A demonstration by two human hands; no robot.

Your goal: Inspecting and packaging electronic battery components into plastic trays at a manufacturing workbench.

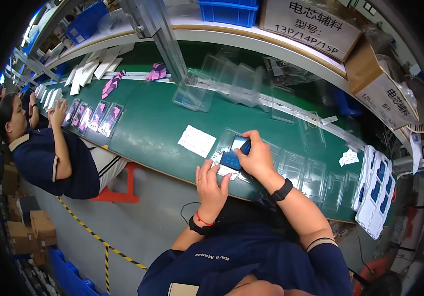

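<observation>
On the green bench, a clear plastic tray (223, 139) holds a dark blue-black, flat rectangular pack (230, 159) with light blue print. My right hand (257, 157) pinches that pack along its upper right side, thumb across its face. My left hand (212, 188) lies at the near left corner of the tray, fingers stretched and apart, fingertips by the tray's edge and a whitish strip (224, 169). Whether those fingertips press on the tray I cannot tell. Just left of the tray lies a white printed sheet (196, 141).
Clear trays (296, 167) line the bench to my right, near a white rack (373, 192) with dark blue pieces. More clear cases (194, 91) stand behind. A co-worker (54, 148) sits left beside pink-and-black packs (98, 116). A shelf (212, 29) with a carton (382, 89) overhangs the back.
</observation>
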